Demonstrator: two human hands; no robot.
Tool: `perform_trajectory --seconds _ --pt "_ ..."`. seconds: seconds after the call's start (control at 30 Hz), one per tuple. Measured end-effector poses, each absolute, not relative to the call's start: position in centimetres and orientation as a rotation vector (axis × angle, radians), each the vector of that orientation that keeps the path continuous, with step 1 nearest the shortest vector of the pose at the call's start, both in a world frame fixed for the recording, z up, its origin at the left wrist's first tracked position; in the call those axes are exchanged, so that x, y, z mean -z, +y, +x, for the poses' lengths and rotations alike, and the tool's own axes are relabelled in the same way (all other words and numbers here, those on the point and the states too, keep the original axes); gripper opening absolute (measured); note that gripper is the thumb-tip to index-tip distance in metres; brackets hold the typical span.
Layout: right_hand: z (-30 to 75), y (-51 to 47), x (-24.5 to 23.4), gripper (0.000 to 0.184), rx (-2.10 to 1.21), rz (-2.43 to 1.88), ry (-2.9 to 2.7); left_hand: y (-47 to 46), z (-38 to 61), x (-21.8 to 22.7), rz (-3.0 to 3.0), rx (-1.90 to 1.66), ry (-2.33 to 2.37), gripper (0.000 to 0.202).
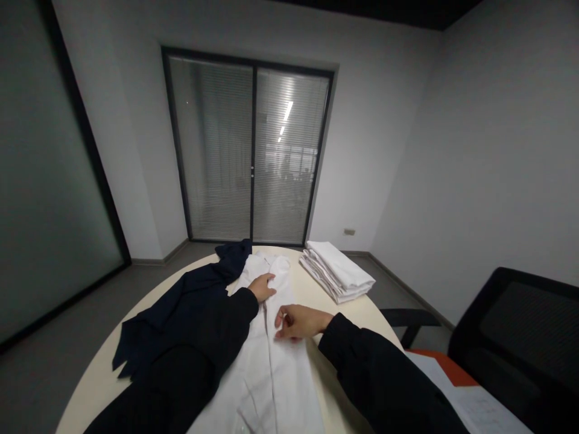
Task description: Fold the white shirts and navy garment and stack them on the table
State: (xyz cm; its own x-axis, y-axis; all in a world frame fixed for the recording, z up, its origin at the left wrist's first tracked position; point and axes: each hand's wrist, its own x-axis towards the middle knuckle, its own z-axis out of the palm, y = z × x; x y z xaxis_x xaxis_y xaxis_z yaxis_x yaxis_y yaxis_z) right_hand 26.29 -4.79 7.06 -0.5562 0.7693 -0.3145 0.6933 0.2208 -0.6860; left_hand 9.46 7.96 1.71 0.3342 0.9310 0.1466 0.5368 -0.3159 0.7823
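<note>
A long white garment [289, 367], like a shirt or coat with a front opening, lies lengthwise on a round cream table [97, 367]. My left hand [262, 288] rests on its upper part, fingers spread over the cloth, thumb apart. Lower down and to the right, my right hand [301, 321] is over the garment's right half. Its fingers are bent, with a gap between thumb and forefinger and no cloth visible in them. Whether those fingertips touch the fabric is hard to see. Just left of the white garment lies a dark navy garment [181, 301], partly hidden by my left sleeve.
A stack of folded white cloth [337, 271] sits at the table's far right edge. To the right stands a black mesh office chair [520, 325], with papers [479, 404] and an orange-red item [447, 366] near it. Beyond the table is a glass partition with blinds [217, 150].
</note>
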Motion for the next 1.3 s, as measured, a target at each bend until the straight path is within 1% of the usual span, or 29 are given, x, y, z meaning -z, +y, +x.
perform_trajectory --seconds 0.1,0.17,0.23,0.3,0.37,0.47,0.63,0.73,0.83,0.9,1.0,1.1,1.2,1.27,1.3 --pt "25.7 -6.8 -6.9 0.039 -0.681 -1.191 -2.655 6.6 8.7 -1.8 2.015 -0.819 1.247 0.058" --pt "25.2 -8.0 -6.8 0.044 -0.422 -1.133 -2.779 5.7 8.1 -1.8 2.027 -0.81 1.223 0.058" --pt "24.6 -8.6 -6.7 0.039 -0.263 -1.144 -2.856 5.1 7.6 -1.7 2.03 -0.797 1.197 0.055" --pt "24.0 -8.9 -6.7 0.028 -0.195 -1.147 -2.877 4.8 7.4 -1.5 2.021 -0.807 1.182 0.051" --pt "23.6 -8.9 -6.8 0.022 -0.208 -1.119 -2.862 4.8 7.5 -1.3 2.006 -0.845 1.176 0.047" --pt "23.3 -8.8 -7.1 0.023 -0.253 -1.086 -2.829 5.0 8.1 -0.9 1.983 -0.92 1.174 0.04" --pt "23.9 -8.4 -7.1 0.037 -0.188 -1.191 -2.927 4.9 8.8 -0.9 2.014 -0.974 1.183 0.032" --pt "24.6 -8.0 -6.6 0.032 -0.207 -1.22 -2.918 3.6 8.8 -2.0 2.094 -1.007 1.188 0.03" --pt "25.1 -7.4 -6.1 0.027 -0.314 -1.188 -2.849 0.8 8.4 -4.1 2.219 -1.002 1.126 0.025" --pt "25.2 -7.1 -5.7 0.023 -0.408 -1.164 -2.761 -1.8 7.8 -5.5 2.454 -0.863 0.95 0.022" --pt "24.9 -7.0 -4.8 0.02 -0.543 -1.135 -2.576 -5.5 6.5 -6.7 2.83 -0.552 0.617 0.028" --pt "24.4 -7.3 -4.0 0.018 -0.689 -1.125 -2.414 -8.3 4.9 -6.6 2.938 -0.355 0.522 0.029" --pt "24.1 -7.4 -3.3 0.018 -0.692 -1.158 -2.326 -10.0 3.6 -6.0 3.013 -0.188 0.442 0.042" --pt "24.1 -7.3 -3.0 0.021 -0.67 -1.151 -2.311 -10.8 3.0 -5.7 3.087 -0.142 0.392 0.053" --pt "24.0 -7.3 -2.8 0.023 -0.662 -1.144 -2.308 -11.1 2.9 -5.6 3.126 -0.15 0.362 0.054"
